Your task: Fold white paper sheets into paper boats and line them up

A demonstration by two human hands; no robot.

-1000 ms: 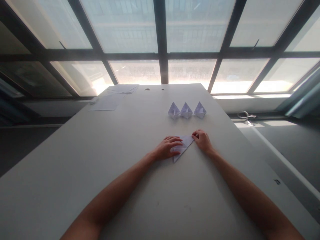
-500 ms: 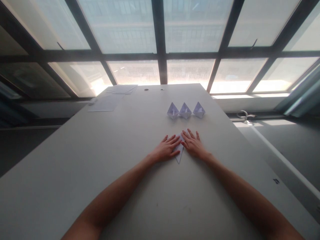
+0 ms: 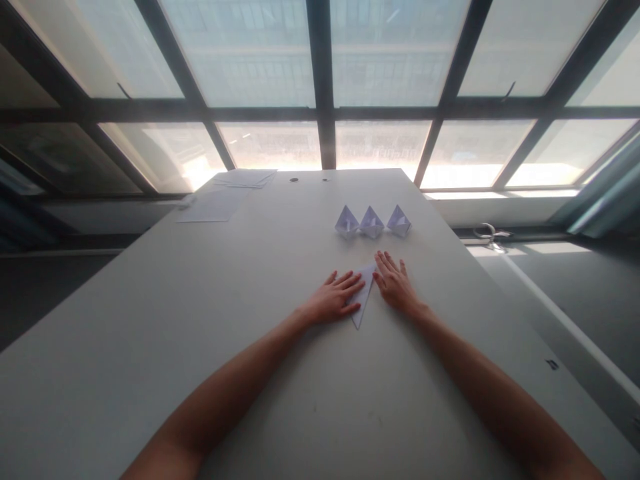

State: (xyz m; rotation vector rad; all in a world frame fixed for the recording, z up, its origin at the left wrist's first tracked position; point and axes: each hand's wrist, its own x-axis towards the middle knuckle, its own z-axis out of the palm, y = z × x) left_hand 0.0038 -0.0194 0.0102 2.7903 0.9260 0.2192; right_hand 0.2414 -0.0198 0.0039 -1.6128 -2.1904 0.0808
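Note:
A folded sheet of white paper, roughly triangular with one corner toward me, lies flat on the table. My left hand rests on its left part, fingers spread and palm down, hiding that side. At the paper's upper right corner is my right hand, flat with its fingers stretched out; its fingertips are at the paper's edge. Neither hand grips anything. Beyond my hands stand three folded paper boats in a row: a left one, a middle one and a right one.
Several white sheets of paper lie at the far left of the white table. A small round dark thing is near the back edge. Large framed windows rise behind the table. A shiny metal object sits beyond the right edge.
My right hand has slid to the right and slightly away from me, off the middle of the folded paper to its corner. My left hand has stayed in place on the paper.

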